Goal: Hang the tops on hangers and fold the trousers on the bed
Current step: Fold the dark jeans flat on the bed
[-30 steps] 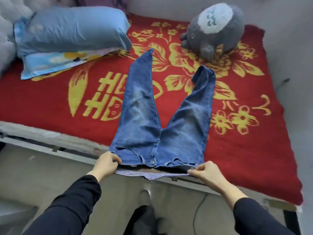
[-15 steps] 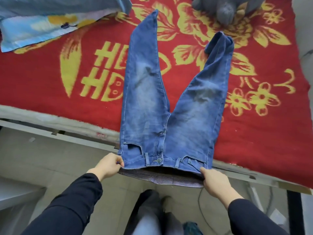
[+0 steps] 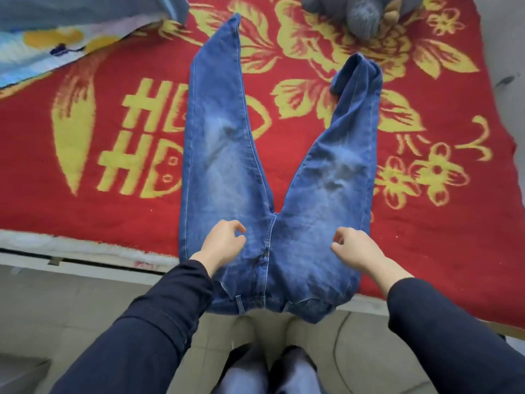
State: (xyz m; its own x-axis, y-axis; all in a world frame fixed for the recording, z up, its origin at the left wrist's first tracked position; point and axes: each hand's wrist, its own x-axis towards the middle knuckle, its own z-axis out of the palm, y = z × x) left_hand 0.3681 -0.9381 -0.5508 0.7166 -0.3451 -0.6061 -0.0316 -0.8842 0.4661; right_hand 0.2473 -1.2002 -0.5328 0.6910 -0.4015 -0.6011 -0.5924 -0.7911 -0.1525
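Note:
A pair of blue jeans (image 3: 224, 166) lies front-up on the red bed cover (image 3: 85, 214), legs spread in a V toward the far side. The waistband hangs slightly over the bed's near edge. The right leg's hem is folded back on itself. My left hand (image 3: 224, 243) sits over the left hip of the jeans and my right hand (image 3: 355, 248) over the right hip. Both have loosely curled fingers and hold nothing. No tops or hangers are in view.
A blue pillow (image 3: 42, 38) lies at the bed's far left, and a grey plush toy (image 3: 363, 12) sits at the far edge past the trouser legs. The bed's pale frame edge (image 3: 71, 260) runs below the cover. A cable (image 3: 338, 336) lies on the tiled floor.
Both hands have let go of the waistband and moved forward onto the hip area of the jeans. The camera has moved closer over the bed.

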